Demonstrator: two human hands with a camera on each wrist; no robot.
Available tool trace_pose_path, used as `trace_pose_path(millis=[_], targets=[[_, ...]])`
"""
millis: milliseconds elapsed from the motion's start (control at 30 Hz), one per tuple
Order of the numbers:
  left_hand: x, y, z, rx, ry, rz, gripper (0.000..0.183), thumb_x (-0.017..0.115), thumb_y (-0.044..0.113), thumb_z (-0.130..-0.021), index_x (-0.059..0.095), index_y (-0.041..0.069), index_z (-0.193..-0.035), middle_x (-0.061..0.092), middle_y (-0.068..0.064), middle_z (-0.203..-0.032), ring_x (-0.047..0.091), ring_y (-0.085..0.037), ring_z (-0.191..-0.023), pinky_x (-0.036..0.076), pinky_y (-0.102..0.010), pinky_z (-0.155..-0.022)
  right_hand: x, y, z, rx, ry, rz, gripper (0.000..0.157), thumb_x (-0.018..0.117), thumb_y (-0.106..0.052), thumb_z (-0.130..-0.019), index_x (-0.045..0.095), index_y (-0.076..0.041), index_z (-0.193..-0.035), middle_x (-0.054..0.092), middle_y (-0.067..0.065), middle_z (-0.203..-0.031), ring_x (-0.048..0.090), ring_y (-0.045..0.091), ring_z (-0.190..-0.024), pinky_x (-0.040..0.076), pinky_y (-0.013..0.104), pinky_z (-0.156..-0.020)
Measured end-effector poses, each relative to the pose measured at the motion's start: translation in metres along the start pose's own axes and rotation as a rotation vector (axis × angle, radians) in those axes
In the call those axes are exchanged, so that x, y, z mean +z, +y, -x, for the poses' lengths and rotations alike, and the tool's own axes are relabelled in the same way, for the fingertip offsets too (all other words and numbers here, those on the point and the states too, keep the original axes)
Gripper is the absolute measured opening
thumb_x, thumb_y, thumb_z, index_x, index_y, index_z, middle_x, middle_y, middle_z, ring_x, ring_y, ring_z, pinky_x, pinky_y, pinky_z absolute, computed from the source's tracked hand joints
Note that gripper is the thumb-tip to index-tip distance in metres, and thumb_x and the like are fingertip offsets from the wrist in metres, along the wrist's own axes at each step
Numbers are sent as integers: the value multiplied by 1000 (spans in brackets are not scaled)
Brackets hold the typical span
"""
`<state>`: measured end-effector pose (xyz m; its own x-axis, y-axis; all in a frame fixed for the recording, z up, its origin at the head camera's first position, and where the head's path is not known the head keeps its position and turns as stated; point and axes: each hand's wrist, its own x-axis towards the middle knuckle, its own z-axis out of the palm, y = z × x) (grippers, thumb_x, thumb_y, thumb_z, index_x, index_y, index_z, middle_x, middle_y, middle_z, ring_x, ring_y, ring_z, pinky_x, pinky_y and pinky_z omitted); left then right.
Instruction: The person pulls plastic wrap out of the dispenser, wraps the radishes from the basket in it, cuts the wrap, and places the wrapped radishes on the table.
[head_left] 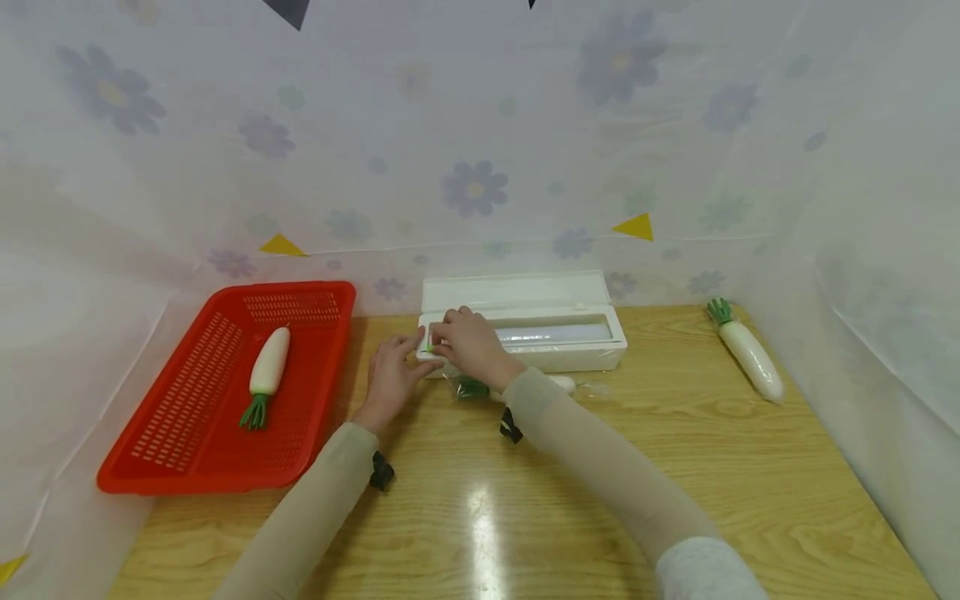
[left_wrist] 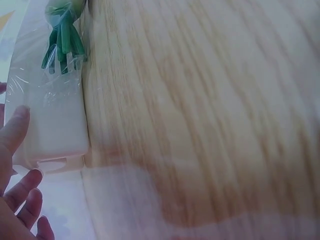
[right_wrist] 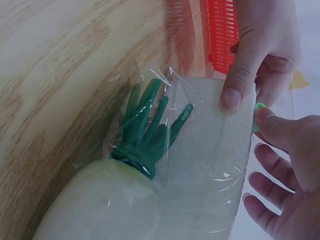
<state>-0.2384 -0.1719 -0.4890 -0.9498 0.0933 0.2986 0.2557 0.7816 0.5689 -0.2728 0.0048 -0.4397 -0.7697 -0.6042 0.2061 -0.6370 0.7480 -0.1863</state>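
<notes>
A white cling film box (head_left: 551,358) stands at the back middle with its lid (head_left: 517,292) raised and a roll (head_left: 555,333) inside. My left hand (head_left: 392,375) holds the box's left end, thumb on the front face. At that same corner my right hand (head_left: 472,343) pinches a small green slider (right_wrist: 258,116) on the box's edge. Directly before the box lies a white radish (right_wrist: 105,205) in clear film, its green stalks (right_wrist: 145,127) towards the left. My right forearm partly hides this radish in the head view.
To the left stands a red plastic basket (head_left: 315,433) with one white radish (head_left: 271,358) in it. Another radish (head_left: 752,360), shiny as if wrapped, lies at the table's right. Pale flowered sheeting (head_left: 480,225) encloses the wooden table (head_left: 600,500) at the back and sides.
</notes>
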Motion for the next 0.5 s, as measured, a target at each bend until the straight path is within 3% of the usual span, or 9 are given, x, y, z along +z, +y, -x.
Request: trace_pose_path(millis=[500], targets=[[0, -4, -2, 41, 13, -41, 68, 85, 35, -87, 60, 11, -145, 69, -18, -113, 59, -36, -96, 45, -46, -80, -5, 5, 3, 24, -33, 24, 20, 70, -34, -100, 78, -18, -110, 66, 1, -109, 54, 20, -98, 47, 35, -86]])
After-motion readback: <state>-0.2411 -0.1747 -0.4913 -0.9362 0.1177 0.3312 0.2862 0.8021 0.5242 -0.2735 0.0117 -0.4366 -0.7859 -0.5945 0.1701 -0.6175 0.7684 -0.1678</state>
